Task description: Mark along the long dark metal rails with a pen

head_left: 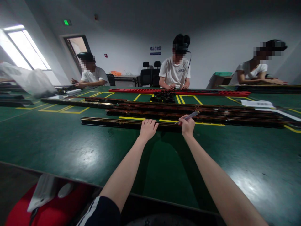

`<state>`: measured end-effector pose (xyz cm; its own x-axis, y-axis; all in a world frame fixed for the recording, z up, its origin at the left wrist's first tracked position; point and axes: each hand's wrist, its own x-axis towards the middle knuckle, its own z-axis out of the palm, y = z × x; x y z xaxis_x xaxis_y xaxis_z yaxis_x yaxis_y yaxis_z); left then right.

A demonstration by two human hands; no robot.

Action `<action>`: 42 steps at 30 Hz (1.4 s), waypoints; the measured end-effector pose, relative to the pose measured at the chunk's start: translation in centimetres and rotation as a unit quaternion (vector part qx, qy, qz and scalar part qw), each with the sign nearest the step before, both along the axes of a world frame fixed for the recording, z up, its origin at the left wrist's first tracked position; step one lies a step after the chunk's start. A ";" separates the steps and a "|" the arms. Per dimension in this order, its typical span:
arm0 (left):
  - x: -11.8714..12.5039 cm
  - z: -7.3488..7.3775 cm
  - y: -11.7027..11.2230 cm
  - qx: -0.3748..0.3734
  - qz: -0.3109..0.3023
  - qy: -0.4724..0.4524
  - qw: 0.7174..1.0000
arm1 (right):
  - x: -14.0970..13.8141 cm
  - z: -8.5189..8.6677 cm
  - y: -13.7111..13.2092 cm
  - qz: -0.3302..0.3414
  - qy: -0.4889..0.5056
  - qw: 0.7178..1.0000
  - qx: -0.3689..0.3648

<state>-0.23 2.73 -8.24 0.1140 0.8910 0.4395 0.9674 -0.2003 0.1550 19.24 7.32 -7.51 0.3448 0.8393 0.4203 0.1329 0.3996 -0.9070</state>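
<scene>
Both my arms reach forward over a wide green table (70, 147). My left hand (148, 128) rests with curled fingers on the nearest long dark rail (113, 121), which lies crosswise. My right hand (187, 125) is closed on a slim pen-like tool (191, 115) whose tip points left and down at the same rail. More long dark rails (211, 111) lie in rows just beyond it.
A long red rail (211, 93) and a pile of small black parts (163, 98) lie in front of a person seated opposite. Two other people sit at the far left and far right. Yellow floor-style markings cross the table. A red object (47, 210) sits at my lower left.
</scene>
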 end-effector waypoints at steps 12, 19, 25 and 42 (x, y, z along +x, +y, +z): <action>-0.1 -0.3 0.2 0.018 0.005 0.010 1.000 | 0.2 -0.1 0.1 0.031 -0.030 0.999 -0.012; 0.0 -0.3 0.2 0.010 0.005 0.002 1.000 | 0.2 0.3 -0.3 0.029 -0.052 0.998 -0.010; 0.2 0.0 0.0 -0.007 0.009 -0.007 1.000 | 0.3 0.6 -0.6 0.035 -0.064 0.997 -0.018; 0.1 -0.2 0.2 0.011 0.017 0.008 1.000 | 0.6 0.2 -0.1 0.032 -0.076 0.996 -0.035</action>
<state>-0.09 2.88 -8.42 0.0900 0.8851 0.4566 0.9761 -0.1695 0.1363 19.88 7.22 -7.27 0.2259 0.8869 0.4029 0.2463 0.3482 -0.9045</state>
